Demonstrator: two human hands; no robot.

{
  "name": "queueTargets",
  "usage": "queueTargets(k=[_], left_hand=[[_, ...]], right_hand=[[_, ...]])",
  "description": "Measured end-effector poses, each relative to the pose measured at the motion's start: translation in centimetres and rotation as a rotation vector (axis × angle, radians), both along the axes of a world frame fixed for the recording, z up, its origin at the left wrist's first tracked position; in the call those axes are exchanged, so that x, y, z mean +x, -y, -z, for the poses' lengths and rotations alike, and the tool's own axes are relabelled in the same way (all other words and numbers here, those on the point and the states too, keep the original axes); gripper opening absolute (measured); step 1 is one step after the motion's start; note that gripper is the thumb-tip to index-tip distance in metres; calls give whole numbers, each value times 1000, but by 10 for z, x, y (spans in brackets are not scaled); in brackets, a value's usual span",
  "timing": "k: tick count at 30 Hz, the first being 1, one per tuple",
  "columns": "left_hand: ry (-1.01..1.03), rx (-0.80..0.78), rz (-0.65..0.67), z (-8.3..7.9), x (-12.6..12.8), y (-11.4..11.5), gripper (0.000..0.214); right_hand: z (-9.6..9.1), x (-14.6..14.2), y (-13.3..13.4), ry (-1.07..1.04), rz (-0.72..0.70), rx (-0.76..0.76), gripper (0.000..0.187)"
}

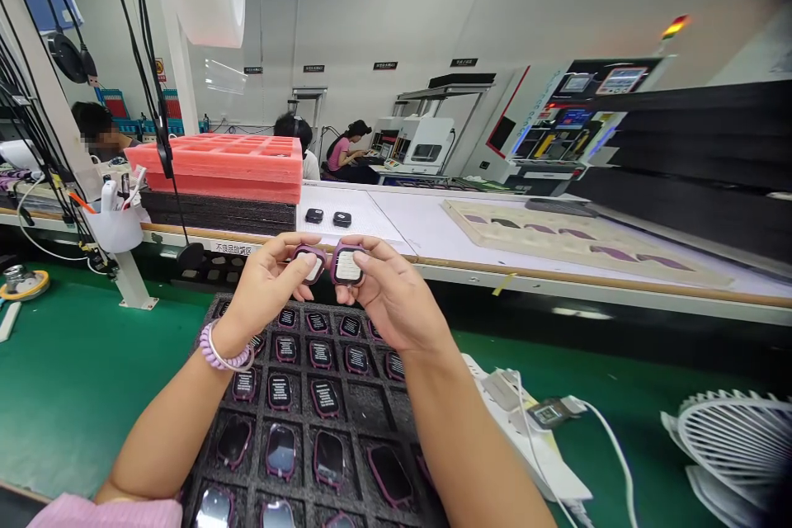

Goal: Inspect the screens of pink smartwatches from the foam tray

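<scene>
purple watch cases (348,266) face the camera, left hand (271,279) pinching one tilted, right hand (393,294) pinching one, long axis near upright.

A small purple-framed device with a pale face (318,268) is held in the left hand (272,274), and a matching purple device with a white, lined face (348,266) is held in the right hand (396,293), just beside it. Below, rows of purple-framed, dark-faced devices (325,398) are held in a black foam tray with square compartments (368,408), on the green surface (136,363). Behind, coral-red foam trays (228,161) are stacked on black ones (223,213).
</scene>
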State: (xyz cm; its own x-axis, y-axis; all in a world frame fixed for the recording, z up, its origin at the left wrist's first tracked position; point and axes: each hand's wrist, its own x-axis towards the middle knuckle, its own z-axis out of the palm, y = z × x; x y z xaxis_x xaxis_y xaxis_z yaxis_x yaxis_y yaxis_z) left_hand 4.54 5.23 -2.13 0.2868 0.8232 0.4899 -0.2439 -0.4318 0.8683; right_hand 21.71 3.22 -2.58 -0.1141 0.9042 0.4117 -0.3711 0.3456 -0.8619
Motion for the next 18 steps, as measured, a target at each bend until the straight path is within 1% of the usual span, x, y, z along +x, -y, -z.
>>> queueTargets(k=[4, 11, 14, 18], left_hand=[[3, -17, -26, 1, 0, -3, 32], [13, -54, -29, 6, 0, -11, 37], [12, -53, -39, 7, -1, -13, 37], [18, -60, -42, 8, -1, -14, 42]], right_hand=[[1, 1, -4, -6, -10, -20, 41], [7, 4, -12, -8, 1, -27, 40], [8, 5, -12, 2, 24, -32, 41], [8, 5, -10, 5, 39, -27, 47]])
